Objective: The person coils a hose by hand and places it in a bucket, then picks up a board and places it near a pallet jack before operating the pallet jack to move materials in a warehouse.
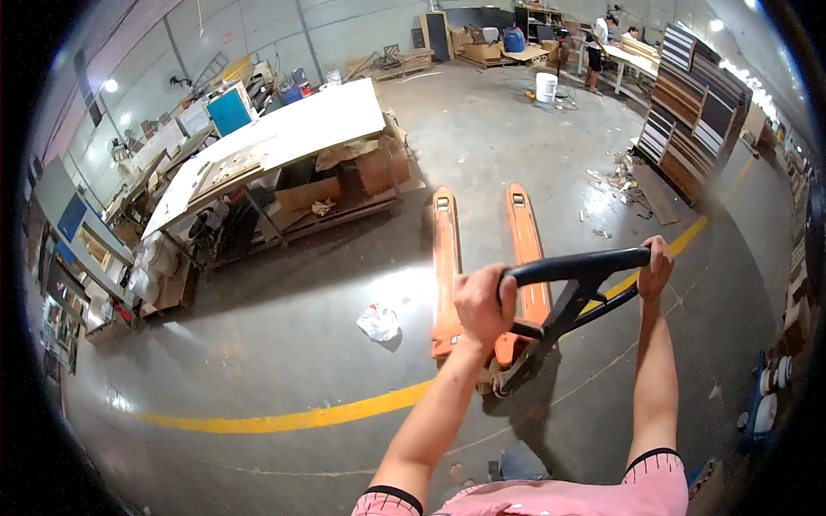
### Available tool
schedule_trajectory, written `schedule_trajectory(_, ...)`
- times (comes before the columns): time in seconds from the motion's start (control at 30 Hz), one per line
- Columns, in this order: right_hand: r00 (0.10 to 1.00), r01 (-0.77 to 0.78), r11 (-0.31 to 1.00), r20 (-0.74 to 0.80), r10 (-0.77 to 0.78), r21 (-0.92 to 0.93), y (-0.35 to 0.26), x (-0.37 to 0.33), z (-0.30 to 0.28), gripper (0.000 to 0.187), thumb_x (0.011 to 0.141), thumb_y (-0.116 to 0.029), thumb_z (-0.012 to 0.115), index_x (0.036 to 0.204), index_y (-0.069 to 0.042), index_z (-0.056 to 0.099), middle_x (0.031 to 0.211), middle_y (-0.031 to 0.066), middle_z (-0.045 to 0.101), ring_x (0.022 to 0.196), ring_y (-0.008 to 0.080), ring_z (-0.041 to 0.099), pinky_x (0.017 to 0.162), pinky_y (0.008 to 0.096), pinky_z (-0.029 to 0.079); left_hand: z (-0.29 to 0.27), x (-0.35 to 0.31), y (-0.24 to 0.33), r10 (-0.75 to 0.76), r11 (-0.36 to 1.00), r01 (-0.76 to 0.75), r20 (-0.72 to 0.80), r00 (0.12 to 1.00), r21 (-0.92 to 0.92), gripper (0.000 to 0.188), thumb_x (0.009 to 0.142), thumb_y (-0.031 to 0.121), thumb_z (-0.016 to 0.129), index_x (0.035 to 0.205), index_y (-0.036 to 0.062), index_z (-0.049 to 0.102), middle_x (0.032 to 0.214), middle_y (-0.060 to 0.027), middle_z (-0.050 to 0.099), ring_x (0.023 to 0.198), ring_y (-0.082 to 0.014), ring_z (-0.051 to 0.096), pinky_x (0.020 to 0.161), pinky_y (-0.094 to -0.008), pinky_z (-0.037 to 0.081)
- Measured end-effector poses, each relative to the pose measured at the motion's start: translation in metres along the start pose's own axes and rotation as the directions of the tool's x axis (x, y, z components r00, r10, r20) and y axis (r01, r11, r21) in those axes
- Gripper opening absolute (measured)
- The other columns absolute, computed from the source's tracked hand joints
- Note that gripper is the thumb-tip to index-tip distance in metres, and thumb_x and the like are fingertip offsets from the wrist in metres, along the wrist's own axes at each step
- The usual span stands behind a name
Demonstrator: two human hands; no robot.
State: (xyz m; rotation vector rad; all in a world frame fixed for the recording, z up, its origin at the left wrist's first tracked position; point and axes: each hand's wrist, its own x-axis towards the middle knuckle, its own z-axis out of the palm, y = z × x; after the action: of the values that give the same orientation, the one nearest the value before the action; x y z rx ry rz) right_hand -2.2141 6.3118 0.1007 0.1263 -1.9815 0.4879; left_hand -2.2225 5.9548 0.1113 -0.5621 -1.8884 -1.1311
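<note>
We have both hands on the black loop handle [578,267] of the orange pallet jack [486,258]: our left hand [483,303] is wrapped tight around the handle's left end, and our right hand [656,265] is curled closed over its right end. The jack stands on the bare concrete floor [284,344], just beyond the yellow floor line [284,420], near the middle of our view. Its forks carry nothing, so we judge the work to be at an early stage: the jack is gripped and under our control, but no load is on it yet. Its long axis runs from us toward 12 o'clock, fork tips pointing away at about 12, slightly toward 11, with the white-topped table [292,129] off at 10 o'clock. A crumpled white scrap [379,322] lies on the floor just left of the forks.
</note>
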Motion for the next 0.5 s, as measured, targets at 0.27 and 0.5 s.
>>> schedule_trajectory(0.27,0.995,-0.067,0.994,-0.085,0.060,-0.090,0.015,0.057,0.120,0.028,0.100,-0.022,0.040,0.084,0.000,0.049,0.070,0.0181,0.049,0.065,0.0405,0.051,0.059,0.0467,0.039,0.108,0.110,-0.165,0.016,1.000,-0.016,-0.017,1.000,0.019,0.032,0.097,0.027,0.044,0.072,0.0093,0.055,0.061,-0.0111,0.054,0.056,-0.0349,0.053,0.058,-0.0405,0.039)
schedule_trajectory(0.5,0.860,-0.459,0.827,-0.069,0.505,0.325,0.090,0.138,0.211,0.034,0.098,-0.025,0.049,0.077,0.002,0.051,0.064,0.0163,0.044,0.058,0.0207,0.044,0.058,0.0358,0.037,0.251,0.195,-0.251,0.016,0.999,-0.017,0.010,1.000,0.043,0.039,0.099,0.034,0.038,0.074,0.0104,0.055,0.062,-0.0113,0.055,0.060,-0.0361,0.056,0.059,-0.0424,0.042)
